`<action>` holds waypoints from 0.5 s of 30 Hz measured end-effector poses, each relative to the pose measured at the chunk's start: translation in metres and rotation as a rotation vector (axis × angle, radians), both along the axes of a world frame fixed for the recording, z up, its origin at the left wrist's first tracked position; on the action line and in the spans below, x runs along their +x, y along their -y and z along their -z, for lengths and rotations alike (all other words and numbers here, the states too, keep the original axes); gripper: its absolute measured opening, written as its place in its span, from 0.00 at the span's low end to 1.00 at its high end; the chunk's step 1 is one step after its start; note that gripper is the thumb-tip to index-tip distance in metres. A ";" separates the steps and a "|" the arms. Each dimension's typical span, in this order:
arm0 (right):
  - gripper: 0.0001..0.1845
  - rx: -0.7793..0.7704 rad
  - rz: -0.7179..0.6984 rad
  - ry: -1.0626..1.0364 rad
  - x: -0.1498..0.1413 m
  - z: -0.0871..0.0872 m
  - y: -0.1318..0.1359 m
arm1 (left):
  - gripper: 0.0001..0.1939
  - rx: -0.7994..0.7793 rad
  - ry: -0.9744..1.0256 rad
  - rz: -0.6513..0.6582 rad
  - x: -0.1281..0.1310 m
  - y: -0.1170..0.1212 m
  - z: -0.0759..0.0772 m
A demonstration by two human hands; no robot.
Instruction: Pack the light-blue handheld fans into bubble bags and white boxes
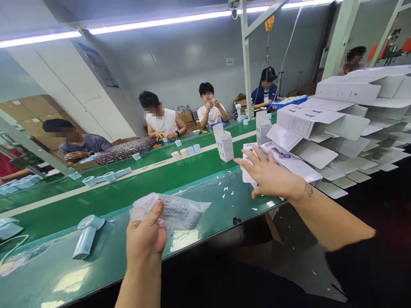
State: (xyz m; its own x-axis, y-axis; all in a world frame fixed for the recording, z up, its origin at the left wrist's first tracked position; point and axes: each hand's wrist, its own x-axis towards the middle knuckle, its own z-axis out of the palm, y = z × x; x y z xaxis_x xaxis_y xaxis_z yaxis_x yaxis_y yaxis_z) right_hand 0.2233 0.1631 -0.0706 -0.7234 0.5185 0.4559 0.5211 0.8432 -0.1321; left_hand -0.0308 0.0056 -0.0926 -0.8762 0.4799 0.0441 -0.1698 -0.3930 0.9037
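My left hand (146,237) is closed around a clear plastic bag (173,210) with a pale blue item inside, held just above the near edge of the green bench (128,252). My right hand (268,173) reaches out to the right with fingers spread, above the lowest flat white carton (290,162) in a tall stack of folded cartons (340,128). I cannot tell whether the fingers touch it. A pale blue handheld fan (86,235) lies on the bench to the left of my left hand.
Two erected white boxes (224,145) (263,126) stand on the green conveyor belt (144,179). Small blue and white parts (109,176) ride along it. Several people sit working on the far side. Paper scraps (226,188) dot the bench.
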 end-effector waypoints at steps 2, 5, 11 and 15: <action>0.28 0.005 0.152 0.099 0.016 0.024 -0.021 | 0.11 -0.020 0.065 0.013 -0.013 0.003 -0.002; 0.12 0.022 0.197 0.084 0.013 0.024 -0.045 | 0.09 -0.031 0.092 0.037 -0.028 0.009 -0.002; 0.18 0.160 0.011 -0.189 -0.048 -0.065 -0.056 | 0.08 0.203 -0.120 -0.052 -0.026 0.026 -0.037; 0.20 -0.061 -0.397 -0.077 -0.126 -0.069 -0.046 | 0.13 0.423 -0.428 -0.091 -0.009 0.018 -0.080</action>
